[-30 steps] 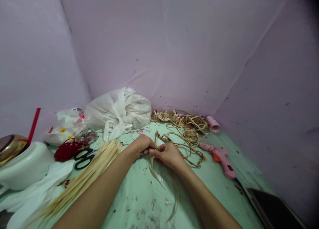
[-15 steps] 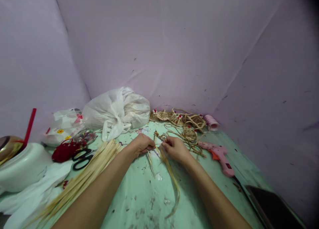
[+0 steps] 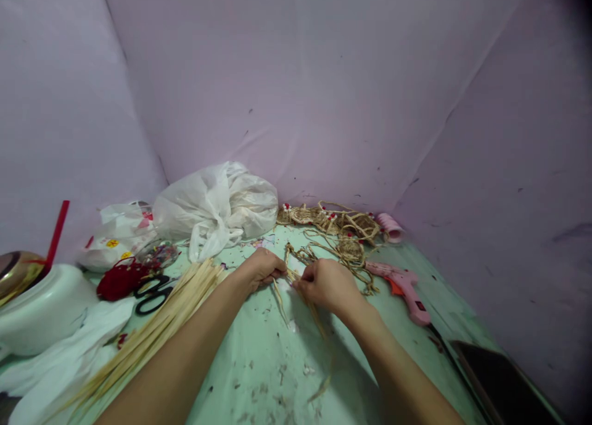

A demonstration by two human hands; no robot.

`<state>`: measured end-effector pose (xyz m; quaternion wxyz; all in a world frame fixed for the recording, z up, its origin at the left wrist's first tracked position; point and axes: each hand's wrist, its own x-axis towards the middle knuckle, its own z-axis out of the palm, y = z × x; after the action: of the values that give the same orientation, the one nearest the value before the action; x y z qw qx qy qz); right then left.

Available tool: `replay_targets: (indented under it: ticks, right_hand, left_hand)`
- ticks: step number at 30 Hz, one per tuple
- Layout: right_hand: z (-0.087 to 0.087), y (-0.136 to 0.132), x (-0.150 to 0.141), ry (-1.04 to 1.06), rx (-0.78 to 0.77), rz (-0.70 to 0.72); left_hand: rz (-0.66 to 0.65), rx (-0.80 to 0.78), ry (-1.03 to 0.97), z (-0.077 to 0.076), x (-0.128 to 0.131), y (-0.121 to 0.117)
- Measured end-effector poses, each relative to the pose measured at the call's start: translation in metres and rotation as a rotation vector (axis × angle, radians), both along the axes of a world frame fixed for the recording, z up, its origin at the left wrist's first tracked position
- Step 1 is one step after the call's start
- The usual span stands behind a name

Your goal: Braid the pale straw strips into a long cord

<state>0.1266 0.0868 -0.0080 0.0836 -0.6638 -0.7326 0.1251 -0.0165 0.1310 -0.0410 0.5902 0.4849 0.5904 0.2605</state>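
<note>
My left hand is closed in a pinch on pale straw-like strands, one end of which dangles below its fingers. Close beside it, my right hand is closed over more of the strands, whose tails trail down toward me on the table. A thin braided length runs up from between the two hands toward a pile of braided cord. The right fingertips are partly hidden behind that hand, so their exact hold on the strands is unclear.
A bundle of pale strips lies beside my left forearm, near black scissors and red yarn. A white plastic bag stands behind. Rightward lie a pink glue gun, a pink spool and a dark flat object.
My right hand has moved slightly down and turned over the strands, now covering part of them. The left hand stays in place. The long tails have shifted under the right hand.
</note>
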Motion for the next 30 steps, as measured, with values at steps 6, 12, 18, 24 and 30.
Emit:
replay_targets:
  ticks: [6,12,18,24,30]
  right_hand:
    - [-0.006,0.002,-0.004,-0.051,0.023,0.086]
    - [-0.014,0.006,0.004,-0.1,0.044,0.138]
    - [-0.02,0.007,0.004,-0.123,0.079,0.112]
    - [-0.028,0.008,-0.005,-0.129,0.114,0.053]
    - [0.004,0.001,0.016,-0.047,-0.123,-0.002]
  left_hand:
    - [0.002,-0.007,-0.003,0.003,0.0,0.0]
    - [-0.022,-0.025,-0.018,-0.002,-0.003,0.003]
    - [-0.031,-0.015,-0.021,-0.003,-0.003,0.003]
    - [-0.037,0.012,-0.016,-0.006,-0.003,0.004]
    - [-0.046,-0.015,0.005,-0.003,-0.002,0.003]
